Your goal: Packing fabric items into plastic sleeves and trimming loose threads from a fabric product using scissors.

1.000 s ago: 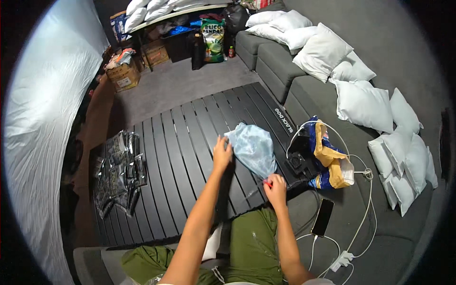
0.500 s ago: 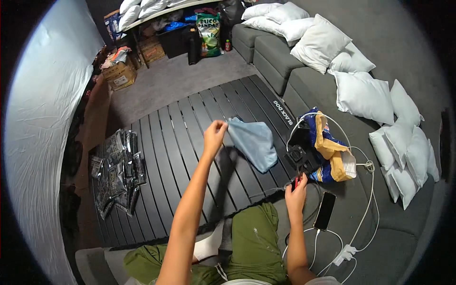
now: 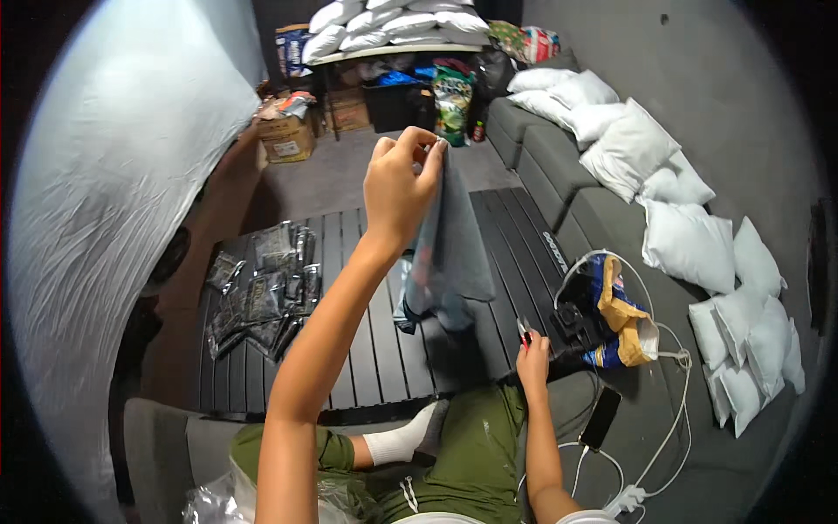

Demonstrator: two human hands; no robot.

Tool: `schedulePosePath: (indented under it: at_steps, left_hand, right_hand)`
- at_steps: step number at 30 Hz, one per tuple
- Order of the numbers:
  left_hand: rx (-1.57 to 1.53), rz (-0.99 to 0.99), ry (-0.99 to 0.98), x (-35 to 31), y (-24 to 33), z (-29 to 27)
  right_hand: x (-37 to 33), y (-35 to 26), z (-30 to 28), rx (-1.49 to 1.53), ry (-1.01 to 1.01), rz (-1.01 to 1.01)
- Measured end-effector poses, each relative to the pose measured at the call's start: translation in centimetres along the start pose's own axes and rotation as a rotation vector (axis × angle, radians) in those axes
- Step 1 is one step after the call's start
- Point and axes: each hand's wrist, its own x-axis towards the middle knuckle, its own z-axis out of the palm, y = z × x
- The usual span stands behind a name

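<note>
Raised over the middle of the slatted table, my left hand (image 3: 400,185) pinches one corner of a blue-grey cloth (image 3: 456,240). The cloth hangs down from the fingertips, slightly blurred, and whether it is a flat piece or a pouch I cannot tell. At the table's near right edge, my right hand (image 3: 533,360) is closed around small red-handled snips (image 3: 525,338). Their pale metal tips point away from me. Behind the hanging cloth, a darker blue bunched part (image 3: 404,314) shows near the tabletop.
Black slats form the low table (image 3: 367,367). Several shiny black packets (image 3: 266,293) are piled at its left. To the right are a black device (image 3: 572,323), a blue-and-yellow bag (image 3: 624,323), a phone (image 3: 601,419) and white cables. White pillows (image 3: 690,236) line the grey sofa.
My left hand has lifted the cloth off the table, up and toward me. My right hand, with the snips, has drawn away from the black device. The view has tilted up.
</note>
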Motion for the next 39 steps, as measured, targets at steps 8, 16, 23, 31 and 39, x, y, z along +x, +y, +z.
schedulePosePath:
  at_steps: [8, 16, 23, 31, 39]
  left_hand:
    - [-0.68, -0.558, 0.054, 0.8, 3.7, -11.0]
    - [-1.177, -1.236, 0.287, -12.3, 2.1, -18.9]
    - [-1.355, -1.2, 0.132, -16.2, 7.5, -20.1]
    - [-1.498, -0.953, 0.19, -14.8, 12.2, -23.6]
    - [-1.143, -1.144, 0.432, -18.0, 4.6, -18.9]
  right_hand:
    - [-3.5, 0.5, 2.8, 0.032, 0.083, 0.017]
    - [0.3, -8.1, 4.2, 0.4, 0.015, -0.151]
    - [4.6, -10.1, 11.9, 1.445, -0.32, 0.772]
    - [14.2, -5.5, 6.9, 1.465, 0.117, 0.03]
    - [-7.3, -16.2, 5.4, 1.195, -0.774, -0.022]
